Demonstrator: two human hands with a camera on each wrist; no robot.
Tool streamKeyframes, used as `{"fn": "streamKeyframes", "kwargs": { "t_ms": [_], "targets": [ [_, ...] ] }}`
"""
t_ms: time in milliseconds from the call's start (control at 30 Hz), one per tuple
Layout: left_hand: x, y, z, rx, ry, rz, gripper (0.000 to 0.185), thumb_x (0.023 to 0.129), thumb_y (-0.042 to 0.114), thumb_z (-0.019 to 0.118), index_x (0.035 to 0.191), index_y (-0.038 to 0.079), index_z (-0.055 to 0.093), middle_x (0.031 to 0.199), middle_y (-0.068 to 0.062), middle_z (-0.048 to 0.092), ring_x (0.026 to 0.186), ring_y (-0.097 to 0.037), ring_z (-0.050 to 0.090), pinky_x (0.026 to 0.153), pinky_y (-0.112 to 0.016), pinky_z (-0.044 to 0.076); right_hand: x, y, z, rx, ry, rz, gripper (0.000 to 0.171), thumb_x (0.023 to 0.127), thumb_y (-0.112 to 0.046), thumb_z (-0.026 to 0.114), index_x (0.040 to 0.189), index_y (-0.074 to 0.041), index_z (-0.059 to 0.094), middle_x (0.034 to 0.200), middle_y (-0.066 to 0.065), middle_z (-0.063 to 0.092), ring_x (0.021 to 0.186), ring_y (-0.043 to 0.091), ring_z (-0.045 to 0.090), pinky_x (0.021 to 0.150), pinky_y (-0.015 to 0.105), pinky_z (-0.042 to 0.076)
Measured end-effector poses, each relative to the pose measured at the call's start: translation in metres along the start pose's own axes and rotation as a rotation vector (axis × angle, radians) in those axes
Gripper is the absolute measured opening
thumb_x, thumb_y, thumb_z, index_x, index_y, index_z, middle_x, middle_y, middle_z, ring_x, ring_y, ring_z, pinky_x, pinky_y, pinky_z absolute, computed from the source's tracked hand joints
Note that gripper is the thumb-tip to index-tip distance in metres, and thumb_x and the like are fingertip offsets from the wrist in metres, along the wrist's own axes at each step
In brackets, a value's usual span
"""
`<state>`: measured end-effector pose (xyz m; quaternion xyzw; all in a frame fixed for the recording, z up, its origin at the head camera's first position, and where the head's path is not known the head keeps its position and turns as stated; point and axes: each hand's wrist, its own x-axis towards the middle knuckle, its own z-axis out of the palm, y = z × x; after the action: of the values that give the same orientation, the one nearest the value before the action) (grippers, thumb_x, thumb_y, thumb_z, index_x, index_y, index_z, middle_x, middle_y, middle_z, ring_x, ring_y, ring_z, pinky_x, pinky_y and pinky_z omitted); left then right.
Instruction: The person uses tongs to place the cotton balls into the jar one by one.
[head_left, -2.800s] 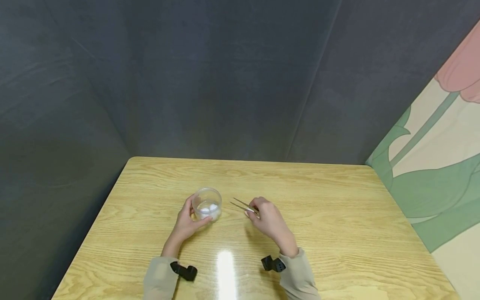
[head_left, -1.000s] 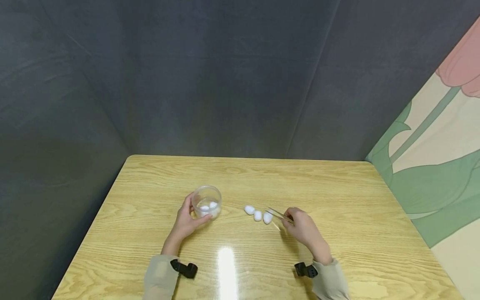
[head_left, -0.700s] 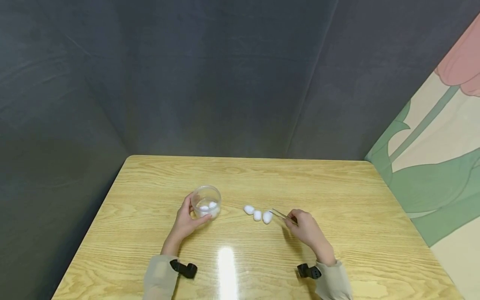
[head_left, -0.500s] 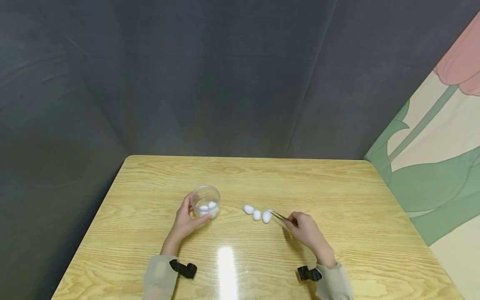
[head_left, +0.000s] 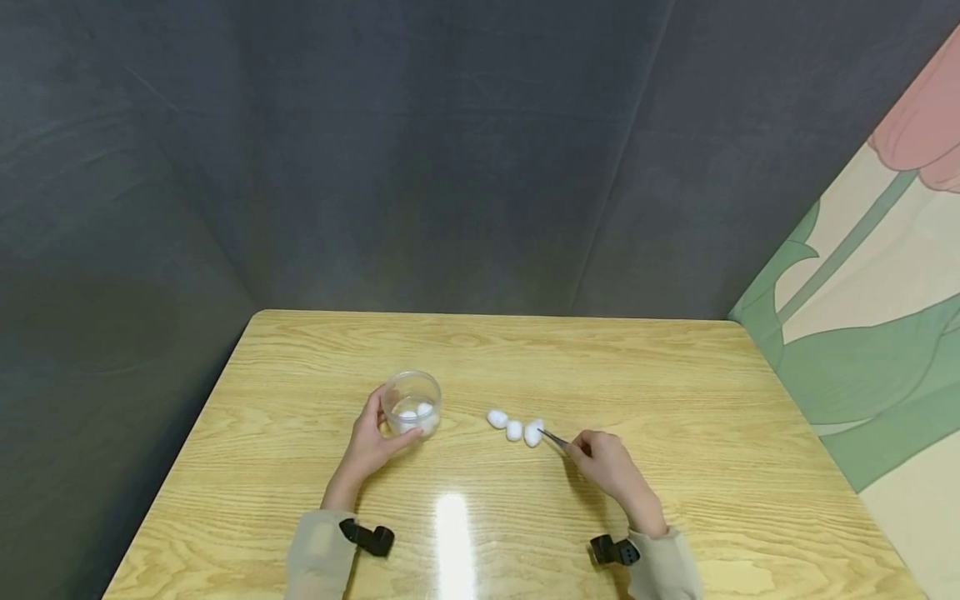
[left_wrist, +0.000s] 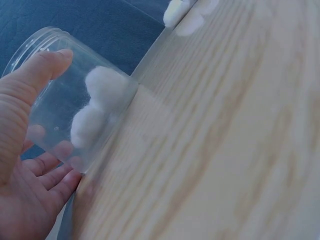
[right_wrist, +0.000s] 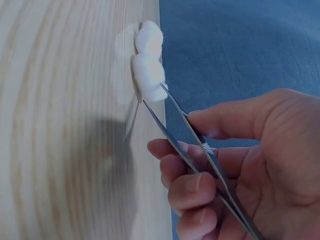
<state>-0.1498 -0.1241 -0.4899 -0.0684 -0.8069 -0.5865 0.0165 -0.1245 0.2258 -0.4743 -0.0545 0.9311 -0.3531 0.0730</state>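
Note:
My left hand (head_left: 369,446) (left_wrist: 25,165) curls round a clear plastic cup (head_left: 412,403) (left_wrist: 65,95) standing on the wooden table (head_left: 675,400); two white cotton balls (left_wrist: 97,102) lie inside it. Three more cotton balls (head_left: 514,428) lie in a row on the table to its right. My right hand (head_left: 609,467) (right_wrist: 235,170) pinches metal tweezers (head_left: 555,437) (right_wrist: 190,140). The tweezer tips close on the nearest cotton ball (head_left: 533,434) (right_wrist: 149,76), which rests on the table.
Dark grey fabric walls stand behind and left of the table. A panel painted with a flower (head_left: 870,317) rises on the right. Black wrist cameras (head_left: 367,538) sit on both sleeves. A glare spot (head_left: 452,542) shines near the front edge.
My right hand carried the tweezers from beside the cup to the right, then brought their tips left onto the nearest cotton ball. The left hand and cup stayed put.

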Motion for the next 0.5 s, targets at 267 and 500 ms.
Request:
{"fn": "streamKeyframes", "kwargs": {
  "t_ms": [267, 500],
  "targets": [
    [0.000, 0.000, 0.000, 0.000, 0.000, 0.001, 0.083, 0.074, 0.003, 0.079, 0.141, -0.004, 0.030, 0.135, -0.030, 0.042, 0.116, -0.044, 0.046, 0.097, -0.055, 0.035, 0.002, -0.007, 0.002, -0.037, 0.025, -0.028, 0.013, 0.090, -0.005, 0.059, 0.079, -0.001, 0.065, 0.055, -0.003, 0.048, 0.046, 0.008, 0.037, 0.042, 0.021, 0.030],
    [0.000, 0.001, -0.001, -0.002, -0.006, -0.003, 0.083, 0.074, 0.003, 0.078, 0.141, -0.003, 0.030, 0.137, -0.029, 0.041, 0.117, -0.044, 0.045, 0.098, -0.056, 0.035, 0.002, -0.013, 0.005, -0.047, 0.022, -0.057, 0.013, 0.087, -0.006, 0.063, 0.075, -0.003, 0.063, 0.057, -0.003, 0.047, 0.049, 0.008, 0.037, 0.045, 0.021, 0.031]
  ]
}}
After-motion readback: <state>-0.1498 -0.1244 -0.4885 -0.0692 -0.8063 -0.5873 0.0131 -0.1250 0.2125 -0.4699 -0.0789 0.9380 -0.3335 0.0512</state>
